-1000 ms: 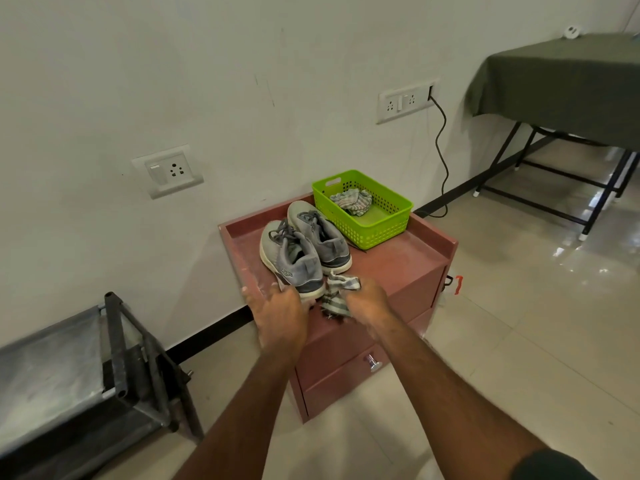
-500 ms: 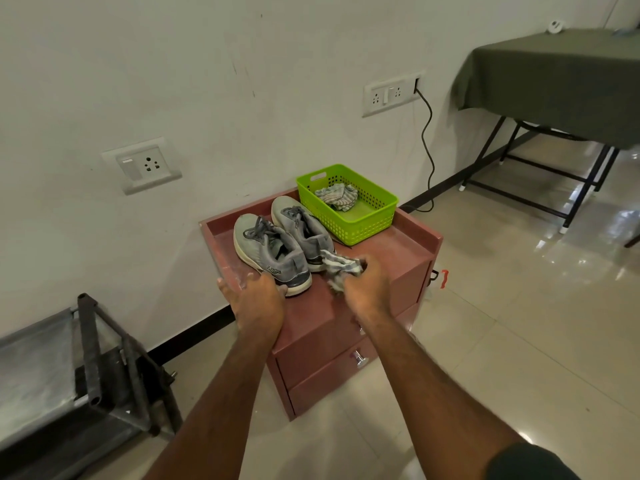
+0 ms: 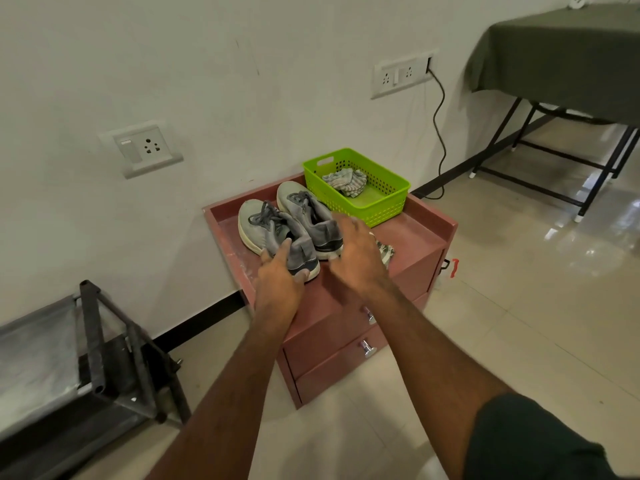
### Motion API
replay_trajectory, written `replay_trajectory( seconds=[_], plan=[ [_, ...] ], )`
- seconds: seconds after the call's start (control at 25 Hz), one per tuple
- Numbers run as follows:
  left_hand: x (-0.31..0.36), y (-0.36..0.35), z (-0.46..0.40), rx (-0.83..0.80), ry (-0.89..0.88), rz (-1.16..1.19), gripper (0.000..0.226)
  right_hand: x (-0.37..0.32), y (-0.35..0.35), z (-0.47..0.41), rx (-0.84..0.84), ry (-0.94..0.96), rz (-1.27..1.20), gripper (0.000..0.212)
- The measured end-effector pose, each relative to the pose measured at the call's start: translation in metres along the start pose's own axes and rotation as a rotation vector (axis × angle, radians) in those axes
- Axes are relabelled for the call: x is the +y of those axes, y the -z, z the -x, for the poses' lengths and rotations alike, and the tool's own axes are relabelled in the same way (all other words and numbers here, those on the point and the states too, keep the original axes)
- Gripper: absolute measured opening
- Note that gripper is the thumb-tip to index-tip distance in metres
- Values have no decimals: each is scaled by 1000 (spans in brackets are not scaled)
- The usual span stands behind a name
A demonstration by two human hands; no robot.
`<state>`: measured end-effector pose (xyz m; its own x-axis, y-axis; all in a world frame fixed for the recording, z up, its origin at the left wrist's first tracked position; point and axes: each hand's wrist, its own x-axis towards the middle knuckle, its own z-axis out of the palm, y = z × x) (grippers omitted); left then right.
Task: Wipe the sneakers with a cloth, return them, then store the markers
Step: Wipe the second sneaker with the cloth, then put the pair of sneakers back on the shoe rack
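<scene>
Two grey sneakers stand side by side on the red-brown cabinet [image 3: 417,233]. My left hand [image 3: 280,277] grips the heel of the left sneaker [image 3: 265,225], fingers on its side and thumb at the sole. My right hand [image 3: 356,252] hovers with spread fingers at the heel of the right sneaker [image 3: 304,211] and holds nothing. A striped cloth [image 3: 387,252] lies on the cabinet top just right of that hand, partly hidden by it. No markers are in view.
A green basket [image 3: 384,209] with a second striped cloth [image 3: 346,181] stands at the cabinet's back right. Two drawers with metal knobs [image 3: 367,349] face me. A black metal rack [image 3: 93,341] stands at left, and a draped table [image 3: 571,53] at far right.
My right hand has let go of the cloth, which now lies on the cabinet top, and moved to the right sneaker's heel. My left hand went from the cabinet edge onto the left sneaker's heel.
</scene>
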<state>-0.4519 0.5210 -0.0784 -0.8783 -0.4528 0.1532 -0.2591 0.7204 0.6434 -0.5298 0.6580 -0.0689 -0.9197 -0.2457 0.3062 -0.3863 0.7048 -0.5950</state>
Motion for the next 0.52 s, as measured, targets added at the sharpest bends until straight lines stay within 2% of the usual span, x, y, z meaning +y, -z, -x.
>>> replay_trajectory(
  seconds=[0.08, 0.16, 0.32, 0.52],
  plan=[
    [0, -2, -4, -16, -1, 41, 70, -5, -10, -15, -87, 2, -27, 85],
    [0, -5, -6, 3, -16, 76, 55, -4, -19, -22, -152, 1, 19, 73],
    [-1, -6, -8, 116, 2, 135, 31, 2, -17, -21, 13, 18, 81, 31],
    [5, 20, 9, 205, -17, 238, 26, -15, -1, -3, 95, 42, 84, 27]
  ],
)
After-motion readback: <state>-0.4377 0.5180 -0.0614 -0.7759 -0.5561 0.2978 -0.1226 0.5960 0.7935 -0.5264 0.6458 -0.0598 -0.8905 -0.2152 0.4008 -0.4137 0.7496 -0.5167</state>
